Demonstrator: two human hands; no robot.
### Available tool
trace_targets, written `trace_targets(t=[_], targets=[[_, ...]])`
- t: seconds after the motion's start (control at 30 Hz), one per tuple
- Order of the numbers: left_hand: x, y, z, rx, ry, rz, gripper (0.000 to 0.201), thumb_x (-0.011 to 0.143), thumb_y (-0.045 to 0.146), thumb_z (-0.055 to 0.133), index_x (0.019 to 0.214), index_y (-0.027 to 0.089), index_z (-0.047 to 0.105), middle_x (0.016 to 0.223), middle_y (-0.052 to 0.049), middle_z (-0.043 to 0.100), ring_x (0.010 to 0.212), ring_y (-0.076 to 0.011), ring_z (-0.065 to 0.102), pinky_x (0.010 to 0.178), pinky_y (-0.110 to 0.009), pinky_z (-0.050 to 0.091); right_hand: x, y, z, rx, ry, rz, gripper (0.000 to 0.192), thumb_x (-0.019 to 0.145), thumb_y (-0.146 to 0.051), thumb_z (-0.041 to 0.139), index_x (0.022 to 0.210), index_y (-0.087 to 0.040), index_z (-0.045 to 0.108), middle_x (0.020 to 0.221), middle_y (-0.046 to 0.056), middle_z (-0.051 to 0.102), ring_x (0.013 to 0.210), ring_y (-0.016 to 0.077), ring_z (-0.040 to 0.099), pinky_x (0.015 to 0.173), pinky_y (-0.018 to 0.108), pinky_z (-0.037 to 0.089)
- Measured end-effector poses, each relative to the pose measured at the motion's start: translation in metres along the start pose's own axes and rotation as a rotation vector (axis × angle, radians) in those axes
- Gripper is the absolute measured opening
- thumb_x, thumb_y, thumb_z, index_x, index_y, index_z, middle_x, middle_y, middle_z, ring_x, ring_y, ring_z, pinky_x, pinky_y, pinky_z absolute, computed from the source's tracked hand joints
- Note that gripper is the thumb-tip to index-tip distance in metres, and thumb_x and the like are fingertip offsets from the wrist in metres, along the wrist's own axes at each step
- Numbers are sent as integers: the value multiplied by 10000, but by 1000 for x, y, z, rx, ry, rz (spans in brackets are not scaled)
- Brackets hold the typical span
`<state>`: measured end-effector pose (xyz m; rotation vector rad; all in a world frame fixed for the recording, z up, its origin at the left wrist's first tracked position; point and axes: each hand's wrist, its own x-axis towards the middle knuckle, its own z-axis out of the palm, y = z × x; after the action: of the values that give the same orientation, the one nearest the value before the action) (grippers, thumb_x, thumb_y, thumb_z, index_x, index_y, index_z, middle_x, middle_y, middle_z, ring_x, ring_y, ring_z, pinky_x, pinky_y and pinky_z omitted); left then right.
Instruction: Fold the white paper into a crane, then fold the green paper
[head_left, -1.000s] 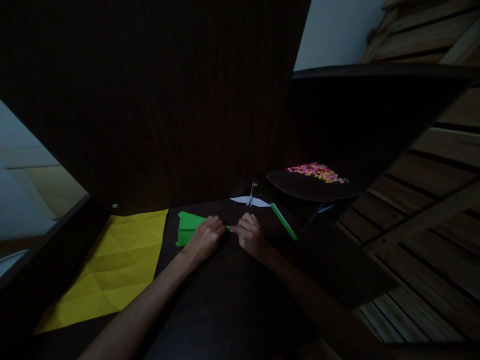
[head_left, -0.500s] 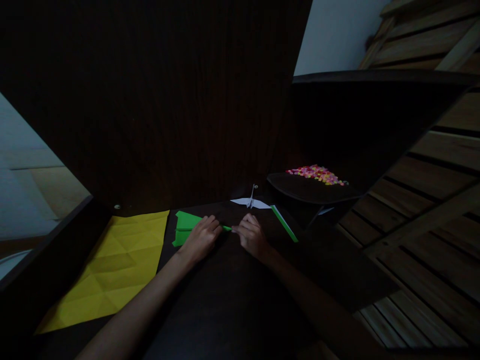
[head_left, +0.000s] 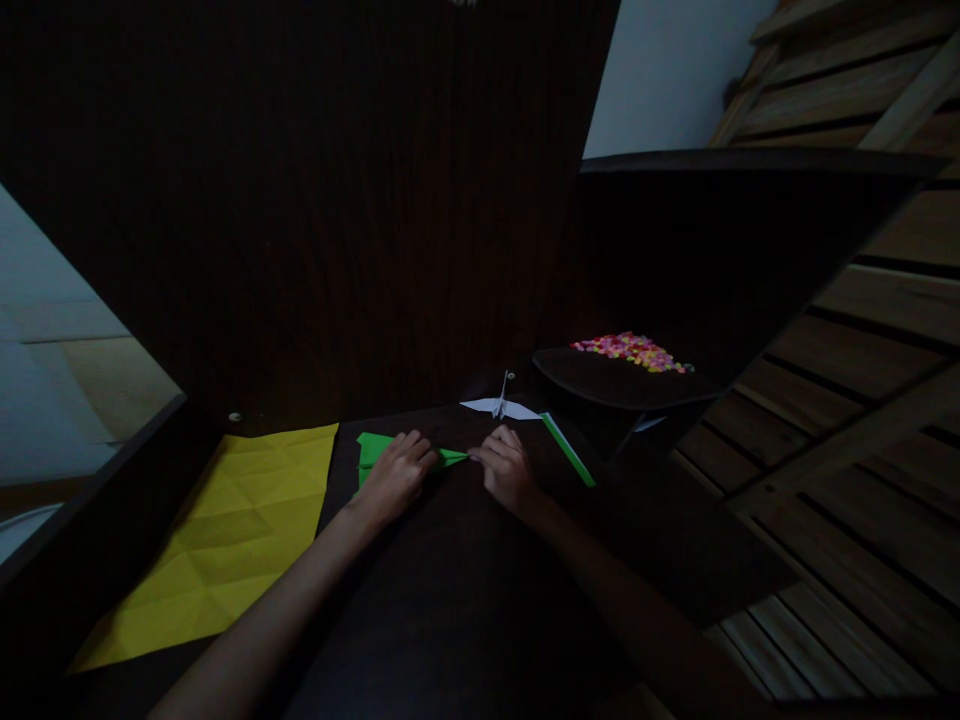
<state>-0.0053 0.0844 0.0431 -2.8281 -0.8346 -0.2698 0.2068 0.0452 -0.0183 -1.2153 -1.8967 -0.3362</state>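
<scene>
A green folded paper lies on the dark table, its wide end to the left and a narrow point to the right. Across its middle rests my left hand, fingers curled and pressed down on it, hiding part of the folds. My right hand pinches the narrow tip between thumb and finger. Just beyond my right hand stands a white origami crane with its wings spread. A green strip with a white edge lies to the right of the crane.
A creased yellow paper sheet covers the table's left side. At the right back, a dark shelf bears a heap of small pink, red and yellow pieces. A dark upright panel rises behind the table.
My left hand has slid slightly left along the green paper, and more of the pointed end shows between my hands. My right hand has shifted slightly right, still at the tip.
</scene>
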Motion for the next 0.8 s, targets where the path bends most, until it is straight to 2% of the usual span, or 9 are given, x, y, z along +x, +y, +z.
trace_targets(t=[0.13,0.23,0.3,0.4,0.5,0.7,0.8], targets=[[3,-2,-1,-21,-24,-20,249,825,0,523,958,159,662,905,-94,626,942,-267,530,869,-400,428,0,1,0,-9,-18,34,204,889,-86,556,864,-175,737,713,51,655,795,217,501,712,359,365],[10,-7,1,-23,-39,-62,231,797,-2,541,897,159,673,903,-102,635,948,-274,538,860,-396,434,1,-2,-1,-41,-44,96,224,867,-123,593,1056,-175,700,922,73,694,891,241,517,770,381,384],[17,-13,4,-19,-52,-88,222,795,8,542,870,164,681,910,-107,646,962,-280,543,857,-395,440,1,-4,-2,-60,-51,153,283,836,-105,592,1104,-153,669,1037,99,666,947,258,516,806,397,397],[29,-22,14,-14,-73,-120,231,781,14,558,879,175,691,956,-101,667,999,-280,559,895,-388,439,0,-7,-1,-46,-81,210,212,798,-56,554,950,-144,674,967,107,628,924,254,523,807,391,420],[42,-30,28,-9,-90,-150,252,775,4,563,899,176,699,981,-102,681,1023,-273,577,907,-371,442,-3,-12,3,-14,-139,186,194,769,-27,542,817,-178,654,884,73,604,864,224,532,785,354,444],[63,-35,45,-3,-114,-184,102,890,139,584,948,143,668,1047,-81,668,1037,-236,595,913,-406,458,-7,-21,8,20,-223,142,195,744,-21,566,776,-200,634,864,46,597,850,203,535,749,319,461],[70,-33,48,-10,-116,-176,112,922,202,580,977,139,654,1060,-66,660,1052,-227,594,930,-431,455,-7,-21,8,45,-242,147,194,752,-16,559,771,-195,632,862,50,594,852,204,531,747,322,464]])
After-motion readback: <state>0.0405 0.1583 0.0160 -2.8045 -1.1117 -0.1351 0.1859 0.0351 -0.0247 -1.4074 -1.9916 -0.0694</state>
